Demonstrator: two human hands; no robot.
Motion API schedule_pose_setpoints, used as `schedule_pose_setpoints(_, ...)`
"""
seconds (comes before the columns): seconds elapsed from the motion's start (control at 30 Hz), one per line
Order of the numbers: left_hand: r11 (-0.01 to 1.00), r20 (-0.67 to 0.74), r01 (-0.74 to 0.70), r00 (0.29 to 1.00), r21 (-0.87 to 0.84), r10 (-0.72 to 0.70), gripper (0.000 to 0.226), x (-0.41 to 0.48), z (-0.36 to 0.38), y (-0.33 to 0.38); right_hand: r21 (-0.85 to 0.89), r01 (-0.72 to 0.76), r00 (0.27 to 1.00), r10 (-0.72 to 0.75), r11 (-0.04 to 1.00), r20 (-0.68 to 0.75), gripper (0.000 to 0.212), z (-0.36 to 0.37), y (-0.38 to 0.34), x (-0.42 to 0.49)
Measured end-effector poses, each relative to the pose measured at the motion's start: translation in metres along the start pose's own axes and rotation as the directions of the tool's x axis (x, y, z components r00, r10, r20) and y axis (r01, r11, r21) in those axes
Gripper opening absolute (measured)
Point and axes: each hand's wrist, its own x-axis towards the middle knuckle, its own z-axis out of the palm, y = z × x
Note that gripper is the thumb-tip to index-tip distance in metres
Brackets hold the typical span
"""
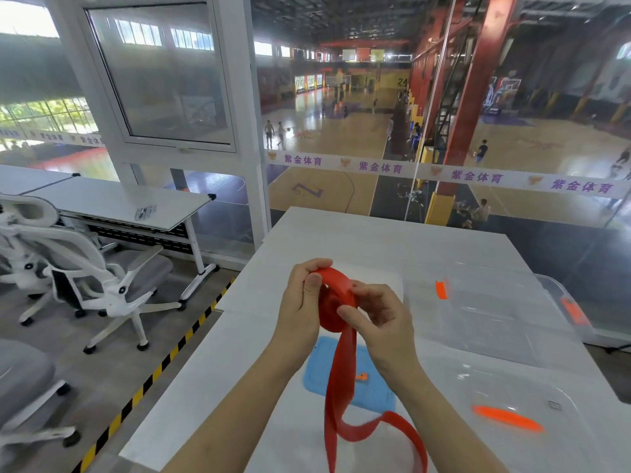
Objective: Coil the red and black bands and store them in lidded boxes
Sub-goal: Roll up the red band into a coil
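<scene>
Looks like an office mezzanine over an indoor basketball hall. Far beyond the fingers (312,266), through a glass wall (307,199), opens onto wooden courts (341,131) with small, blurred players (273,131). Left of the fingers, white desks (112,203) and swivel chairs (102,278), with yellow-black hazard tape (153,373) along the floor. Under the fingers, a white worktable (375,240); across the glass, a printed banner strip (375,167).

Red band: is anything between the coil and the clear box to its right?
Nothing visible stands between the red band and the clear box. Whether that box's lid is on cannot be told.
</scene>
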Motion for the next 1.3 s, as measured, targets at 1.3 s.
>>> schedule_pose_setpoints(1.3,0.991,0.167,0.013,0.985,0.131,-0.035,0.032,0.021,-0.002,0.003,-0.100,-0.038,0.998,0.032,0.994,-0.052,0.021,-0.030,-0.016,0.025)
